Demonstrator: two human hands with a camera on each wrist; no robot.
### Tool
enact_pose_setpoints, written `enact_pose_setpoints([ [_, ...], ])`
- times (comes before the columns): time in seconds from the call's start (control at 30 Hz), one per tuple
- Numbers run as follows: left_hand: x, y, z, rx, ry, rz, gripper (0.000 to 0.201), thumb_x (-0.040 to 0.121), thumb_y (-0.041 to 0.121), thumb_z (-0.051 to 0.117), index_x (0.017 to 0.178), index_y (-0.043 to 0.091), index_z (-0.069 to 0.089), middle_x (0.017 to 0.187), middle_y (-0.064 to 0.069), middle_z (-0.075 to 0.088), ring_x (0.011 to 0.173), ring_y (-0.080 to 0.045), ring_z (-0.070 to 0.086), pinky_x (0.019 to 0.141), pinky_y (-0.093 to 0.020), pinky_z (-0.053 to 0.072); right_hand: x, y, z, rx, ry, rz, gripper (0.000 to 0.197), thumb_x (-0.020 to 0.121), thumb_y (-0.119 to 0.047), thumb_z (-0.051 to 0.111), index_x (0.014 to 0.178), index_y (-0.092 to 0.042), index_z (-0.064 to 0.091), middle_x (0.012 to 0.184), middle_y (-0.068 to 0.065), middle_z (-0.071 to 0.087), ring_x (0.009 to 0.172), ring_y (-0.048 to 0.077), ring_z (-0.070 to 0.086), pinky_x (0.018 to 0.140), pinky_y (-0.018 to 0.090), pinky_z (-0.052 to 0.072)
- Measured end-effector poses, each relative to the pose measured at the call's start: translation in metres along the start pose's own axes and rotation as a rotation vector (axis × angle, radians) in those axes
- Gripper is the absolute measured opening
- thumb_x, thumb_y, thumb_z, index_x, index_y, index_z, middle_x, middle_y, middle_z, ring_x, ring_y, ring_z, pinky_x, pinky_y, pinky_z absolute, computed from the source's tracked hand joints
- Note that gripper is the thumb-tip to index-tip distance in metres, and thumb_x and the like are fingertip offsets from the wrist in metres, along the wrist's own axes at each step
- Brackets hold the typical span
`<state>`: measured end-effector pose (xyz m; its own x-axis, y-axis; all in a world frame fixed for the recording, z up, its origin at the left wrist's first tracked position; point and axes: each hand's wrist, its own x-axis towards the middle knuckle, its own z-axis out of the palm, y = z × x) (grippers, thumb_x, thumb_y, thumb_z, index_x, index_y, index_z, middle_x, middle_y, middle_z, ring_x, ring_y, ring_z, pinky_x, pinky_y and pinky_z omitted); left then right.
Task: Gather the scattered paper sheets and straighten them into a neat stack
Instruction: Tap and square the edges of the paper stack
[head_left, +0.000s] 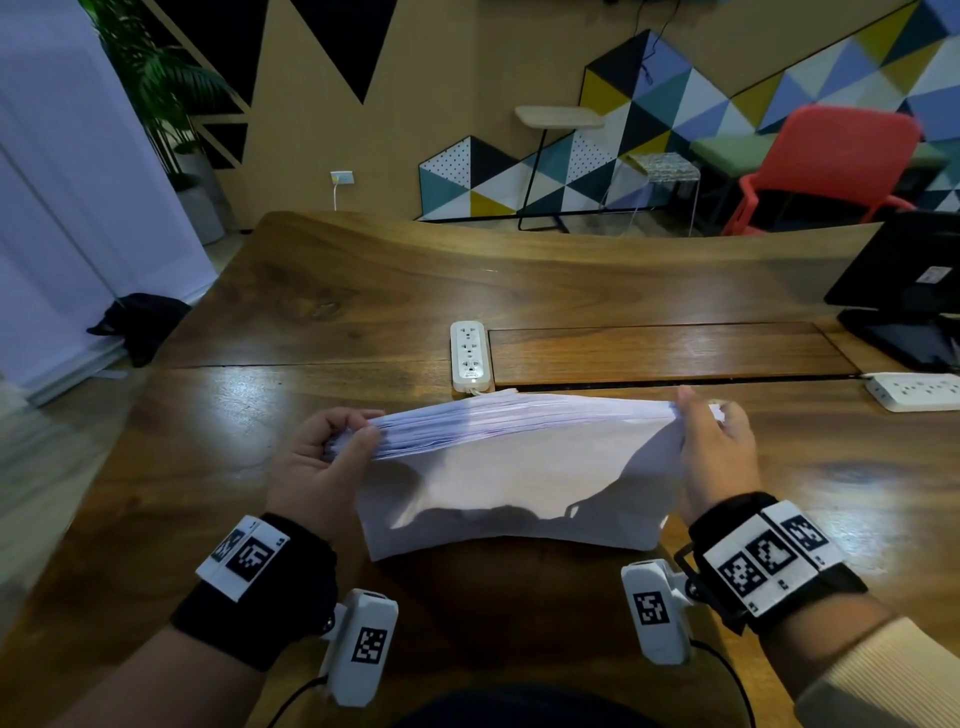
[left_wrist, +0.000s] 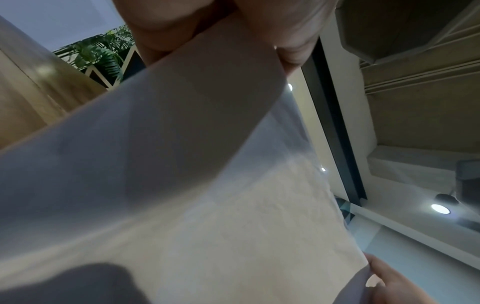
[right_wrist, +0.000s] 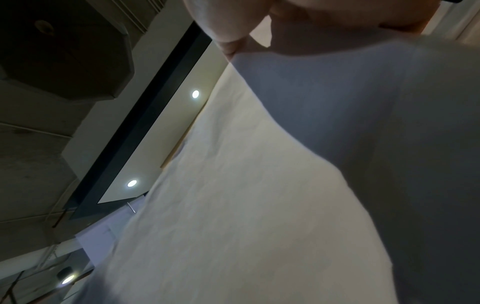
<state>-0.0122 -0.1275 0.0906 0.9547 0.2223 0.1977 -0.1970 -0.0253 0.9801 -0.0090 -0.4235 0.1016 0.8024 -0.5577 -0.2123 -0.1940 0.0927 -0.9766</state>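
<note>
We held the thick stack of white paper sheets (head_left: 519, 457) on edge above the brown wooden counter (head_left: 311, 291), left hand (head_left: 322, 457) and right hand (head_left: 719, 452) fingers pinching its ends. The fanned top edges risked slipping loose and scattering.

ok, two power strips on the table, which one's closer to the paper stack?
The white power strip lying lengthwise just beyond the paper stack, near its far edge. The other power strip lies at the table's right edge, farther away.
</note>
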Motion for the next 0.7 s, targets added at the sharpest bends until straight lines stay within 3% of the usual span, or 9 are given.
enact_pose_setpoints([
  [0.07, 0.002, 0.000, 0.000, 0.002, 0.018, -0.015, 0.021, 0.073, 0.009, 0.064, 0.058, 0.023, 0.058, 0.079, 0.008, 0.069, 0.069, 0.000, 0.063, 0.058, -0.009, 0.049, 0.000, 0.000, 0.000, 0.013, -0.001, 0.007, 0.018, 0.086, -0.040, 0.056, 0.085, -0.023, 0.049, 0.078, -0.002, 0.046, 0.079, 0.014, 0.048, 0.074, 0.030, 0.043],
  [0.17, 0.003, 0.000, -0.001, 0.016, 0.039, -0.066, 0.010, 0.065, 0.020, 0.059, 0.056, 0.023, 0.057, 0.079, 0.007, 0.069, 0.068, -0.004, 0.061, 0.056, -0.010, 0.049, -0.001, -0.001, 0.001, 0.010, -0.012, 0.005, 0.024, 0.087, -0.038, 0.055, 0.098, -0.019, 0.045, 0.085, -0.004, 0.048, 0.084, 0.012, 0.048, 0.079, 0.030, 0.041],
  [0.23, 0.003, 0.002, 0.000, 0.023, 0.061, -0.082, 0.010, 0.067, 0.016, 0.055, 0.058, 0.022, 0.054, 0.082, 0.002, 0.068, 0.070, -0.011, 0.059, 0.057, -0.016, 0.049, -0.001, -0.002, 0.001, -0.002, -0.014, 0.012, 0.023, 0.087, -0.039, 0.054, 0.099, -0.020, 0.045, 0.093, -0.005, 0.049, 0.091, 0.013, 0.047, 0.083, 0.033, 0.039],
  [0.33, 0.004, 0.007, 0.002, -0.002, 0.071, -0.108, 0.018, 0.069, 0.008, 0.055, 0.061, 0.024, 0.050, 0.085, -0.004, 0.068, 0.077, -0.017, 0.061, 0.064, -0.025, 0.049, 0.000, -0.004, 0.000, -0.024, -0.017, 0.017, 0.014, 0.088, -0.039, 0.053, 0.086, -0.026, 0.048, 0.103, 0.002, 0.051, 0.096, 0.016, 0.048, 0.083, 0.033, 0.038],
  [0.43, 0.008, 0.011, 0.004, -0.056, 0.076, -0.156, 0.033, 0.078, -0.012, 0.043, 0.066, 0.019, 0.044, 0.084, -0.005, 0.065, 0.078, -0.017, 0.059, 0.066, -0.026, 0.048, -0.002, -0.006, 0.000, -0.017, -0.030, 0.008, 0.028, 0.089, -0.036, 0.052, 0.110, -0.018, 0.048, 0.102, 0.000, 0.046, 0.096, 0.015, 0.044, 0.085, 0.033, 0.035],
  [0.57, 0.011, 0.013, 0.003, -0.127, 0.063, -0.207, 0.036, 0.078, -0.017, 0.036, 0.067, 0.017, 0.042, 0.086, -0.005, 0.064, 0.081, -0.019, 0.057, 0.062, -0.026, 0.047, -0.004, -0.008, 0.000, -0.042, -0.038, 0.011, 0.032, 0.090, -0.037, 0.050, 0.115, -0.016, 0.048, 0.113, 0.006, 0.054, 0.104, 0.019, 0.047, 0.087, 0.034, 0.037],
  [0.63, 0.011, 0.011, 0.001, -0.131, 0.042, -0.199, 0.032, 0.080, -0.012, 0.040, 0.069, 0.017, 0.045, 0.090, -0.004, 0.063, 0.086, -0.023, 0.056, 0.065, -0.030, 0.046, -0.004, -0.008, 0.001, -0.070, -0.033, 0.006, 0.041, 0.091, -0.037, 0.048, 0.123, -0.011, 0.046, 0.130, 0.014, 0.050, 0.118, 0.029, 0.048, 0.091, 0.035, 0.038],
  [0.7, 0.010, 0.006, -0.004, -0.142, -0.040, -0.149, 0.013, 0.077, 0.012, 0.059, 0.075, 0.021, 0.049, 0.095, 0.000, 0.063, 0.092, -0.023, 0.059, 0.067, -0.030, 0.048, -0.002, -0.008, 0.000, -0.091, -0.030, -0.003, 0.041, 0.091, -0.041, 0.046, 0.118, -0.011, 0.050, 0.119, 0.011, 0.056, 0.118, 0.027, 0.049, 0.085, 0.033, 0.036],
])
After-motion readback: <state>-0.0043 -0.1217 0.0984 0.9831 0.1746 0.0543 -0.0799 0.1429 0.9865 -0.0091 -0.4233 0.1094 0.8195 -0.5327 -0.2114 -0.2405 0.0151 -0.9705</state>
